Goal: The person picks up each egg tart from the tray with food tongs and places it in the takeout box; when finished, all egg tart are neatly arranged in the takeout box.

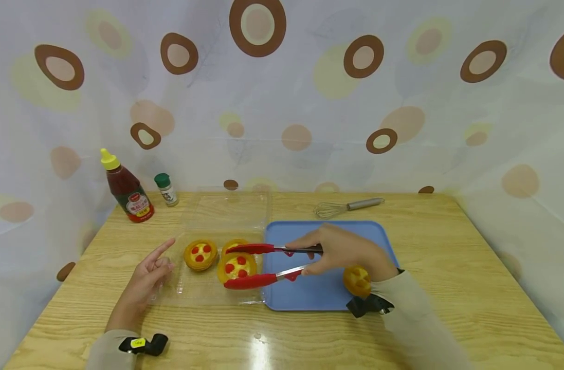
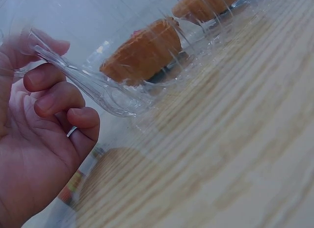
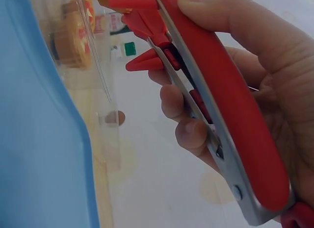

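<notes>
My right hand grips red-tipped tongs over the clear plastic container. The tong tips lie on either side of a tart with red pieces on its yellow filling; whether they squeeze it I cannot tell. Another tart is partly hidden behind it, and a third tart sits to the left in the container. My left hand pinches the container's left edge between thumb and fingers, as the left wrist view shows. A further tart rests on the blue tray, partly covered by my right wrist.
The container's clear lid lies folded back behind it. A sauce bottle with a yellow cap and a green-capped shaker stand at the back left. A whisk lies behind the tray on the wooden table.
</notes>
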A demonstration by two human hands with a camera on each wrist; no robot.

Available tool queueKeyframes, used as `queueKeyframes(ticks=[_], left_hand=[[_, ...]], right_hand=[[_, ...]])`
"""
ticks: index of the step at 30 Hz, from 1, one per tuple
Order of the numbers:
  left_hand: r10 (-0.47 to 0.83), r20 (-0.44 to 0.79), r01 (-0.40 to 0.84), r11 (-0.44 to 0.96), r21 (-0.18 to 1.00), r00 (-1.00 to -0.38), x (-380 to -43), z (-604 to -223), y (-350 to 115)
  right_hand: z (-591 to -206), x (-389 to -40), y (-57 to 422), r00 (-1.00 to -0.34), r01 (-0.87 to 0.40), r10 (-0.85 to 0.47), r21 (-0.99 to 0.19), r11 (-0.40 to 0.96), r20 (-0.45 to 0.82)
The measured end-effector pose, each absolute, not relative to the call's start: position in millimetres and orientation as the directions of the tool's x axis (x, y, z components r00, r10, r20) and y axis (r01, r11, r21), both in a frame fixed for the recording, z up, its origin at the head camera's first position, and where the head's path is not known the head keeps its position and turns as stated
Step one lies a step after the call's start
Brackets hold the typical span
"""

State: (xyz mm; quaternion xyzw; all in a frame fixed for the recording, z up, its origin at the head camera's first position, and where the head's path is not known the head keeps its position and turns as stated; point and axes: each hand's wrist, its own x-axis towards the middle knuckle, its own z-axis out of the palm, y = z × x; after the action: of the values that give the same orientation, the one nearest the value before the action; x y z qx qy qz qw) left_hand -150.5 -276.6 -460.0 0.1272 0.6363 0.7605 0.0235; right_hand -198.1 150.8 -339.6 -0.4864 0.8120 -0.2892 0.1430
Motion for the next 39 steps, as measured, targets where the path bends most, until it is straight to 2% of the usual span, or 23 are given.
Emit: queueKeyframes(ticks=[17, 39], left_hand=[[0.199, 0.185, 0.139, -0.227, 0.964, -0.962, -149.6, -457.7, -276.6], [0.201, 0.202, 0.154, -0.230, 0.961, -0.959, -149.2, -460.6, -274.6]], right_hand=[[-345.2, -210.3, 78.6, -0.383, -0.728, -0.922, -0.597, 0.337, -0.054], [-359.0, -217.4, 48.8, -0.387, -0.717, -0.912, -0.577, 0.392, -0.137]])
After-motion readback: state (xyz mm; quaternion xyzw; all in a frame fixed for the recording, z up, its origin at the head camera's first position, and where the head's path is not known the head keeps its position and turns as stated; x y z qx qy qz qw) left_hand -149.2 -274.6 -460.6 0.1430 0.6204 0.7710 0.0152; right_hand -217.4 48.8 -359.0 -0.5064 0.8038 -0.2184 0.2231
